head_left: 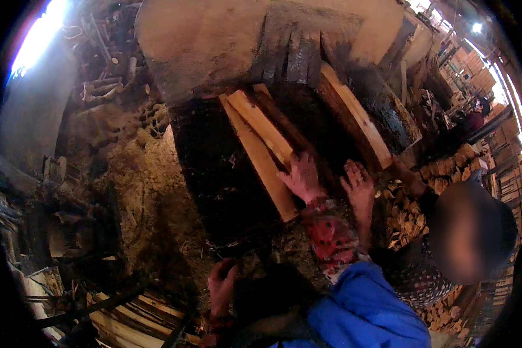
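Observation:
My right hand [303,176], in a red patterned sleeve, grips the near end of a pale wooden board [260,124], thumb to its left and fingers over its end. Along its left side a second wooden board [258,159] lies on the dark table [206,168]. Lower down, my left hand [221,285] hangs off the table's near edge, fingers loosely curved, with nothing visible in it. Just right of my right hand is a co-worker's raised hand [359,188], fingers spread. The co-worker's other hand is by the near end of a long board [359,119].
A co-worker [412,278] in a dotted garment leans in from the right. Split wood [409,217] is piled behind them. A large pale panel [203,46] rises beyond the table. Sawdust [139,191] covers ground at left; long slats [127,322] lie at lower left.

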Demonstrator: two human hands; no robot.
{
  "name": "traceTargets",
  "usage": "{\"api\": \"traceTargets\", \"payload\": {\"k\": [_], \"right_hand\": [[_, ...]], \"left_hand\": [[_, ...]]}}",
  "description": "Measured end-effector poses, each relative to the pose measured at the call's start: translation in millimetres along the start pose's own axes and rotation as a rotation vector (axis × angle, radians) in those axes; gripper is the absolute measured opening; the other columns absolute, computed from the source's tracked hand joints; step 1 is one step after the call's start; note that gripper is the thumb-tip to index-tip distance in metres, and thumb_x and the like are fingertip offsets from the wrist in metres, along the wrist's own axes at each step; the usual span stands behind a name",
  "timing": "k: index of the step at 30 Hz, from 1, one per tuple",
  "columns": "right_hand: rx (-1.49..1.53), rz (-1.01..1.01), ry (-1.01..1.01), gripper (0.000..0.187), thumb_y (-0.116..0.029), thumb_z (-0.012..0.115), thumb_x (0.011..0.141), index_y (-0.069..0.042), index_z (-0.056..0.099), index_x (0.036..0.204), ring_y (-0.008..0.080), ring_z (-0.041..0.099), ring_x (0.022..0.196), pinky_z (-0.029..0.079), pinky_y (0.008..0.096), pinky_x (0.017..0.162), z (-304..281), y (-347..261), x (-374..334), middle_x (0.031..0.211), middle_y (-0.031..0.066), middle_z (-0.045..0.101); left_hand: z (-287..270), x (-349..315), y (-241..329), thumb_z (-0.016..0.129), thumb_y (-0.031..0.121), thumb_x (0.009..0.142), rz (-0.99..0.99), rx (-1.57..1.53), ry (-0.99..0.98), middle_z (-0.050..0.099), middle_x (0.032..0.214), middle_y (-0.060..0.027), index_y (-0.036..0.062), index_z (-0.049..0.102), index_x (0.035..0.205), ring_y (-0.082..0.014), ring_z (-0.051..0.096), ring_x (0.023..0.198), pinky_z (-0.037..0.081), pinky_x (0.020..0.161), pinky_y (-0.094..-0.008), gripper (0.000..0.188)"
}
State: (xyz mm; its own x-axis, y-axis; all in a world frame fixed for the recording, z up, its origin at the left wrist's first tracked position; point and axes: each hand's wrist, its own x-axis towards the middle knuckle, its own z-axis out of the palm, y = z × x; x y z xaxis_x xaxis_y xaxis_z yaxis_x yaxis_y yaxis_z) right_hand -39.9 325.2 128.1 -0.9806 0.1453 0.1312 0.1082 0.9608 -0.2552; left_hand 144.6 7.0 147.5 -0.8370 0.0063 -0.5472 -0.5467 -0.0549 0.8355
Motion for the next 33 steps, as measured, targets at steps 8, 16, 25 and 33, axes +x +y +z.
{"api": "traceTargets", "payload": {"k": [8, 16, 25, 33], "right_hand": [[0.107, -0.083, 0.203, 0.067, -0.032, 0.07, 0.08, -0.005, 0.043, 0.135, 0.047, 0.046, 0.114, 0.042, 0.0499, 0.095, -17, 75, -19, 0.124, 0.028, 0.047], [0.093, -0.123, 0.103, 0.072, -0.047, 0.061, 0.084, -0.004, 0.041, 0.137, 0.0491, 0.049, 0.109, 0.036, 0.0535, 0.1, 14, 117, -18, 0.124, 0.0266, 0.052], [0.379, 0.04, -0.135, 0.075, -0.059, 0.056, 0.082, 0.0, 0.051, 0.127, 0.0427, 0.054, 0.108, 0.042, 0.0503, 0.096, 4, 87, 23, 0.113, 0.0271, 0.059], [0.398, 0.046, -0.272, 0.09, -0.071, 0.05, 0.08, 0.0, 0.042, 0.135, 0.0494, 0.051, 0.111, 0.045, 0.0504, 0.093, 12, 89, 27, 0.127, 0.0358, 0.045]], "left_hand": [[87, 57, 65, 0.067, 0.012, 0.084, 0.237, 0.211, -0.117, 0.065, 0.102, -0.0093, -0.0042, 0.056, 0.116, -0.0157, 0.06, 0.092, 0.048, 0.081, -0.0291, 0.037], [147, 149, 59, 0.07, 0.016, 0.083, 0.358, 0.154, -0.042, 0.065, 0.096, -0.0111, -0.0085, 0.054, 0.116, -0.0149, 0.061, 0.084, 0.05, 0.073, -0.0272, 0.044], [184, 181, 55, 0.073, 0.017, 0.08, 0.298, -0.159, -0.085, 0.065, 0.093, -0.015, -0.0108, 0.051, 0.117, -0.0158, 0.062, 0.08, 0.051, 0.069, -0.0278, 0.052], [192, 200, 58, 0.076, 0.027, 0.076, 0.274, 0.081, 0.003, 0.067, 0.094, -0.0132, -0.0118, 0.057, 0.11, -0.0163, 0.061, 0.08, 0.05, 0.071, -0.0283, 0.055]]}}
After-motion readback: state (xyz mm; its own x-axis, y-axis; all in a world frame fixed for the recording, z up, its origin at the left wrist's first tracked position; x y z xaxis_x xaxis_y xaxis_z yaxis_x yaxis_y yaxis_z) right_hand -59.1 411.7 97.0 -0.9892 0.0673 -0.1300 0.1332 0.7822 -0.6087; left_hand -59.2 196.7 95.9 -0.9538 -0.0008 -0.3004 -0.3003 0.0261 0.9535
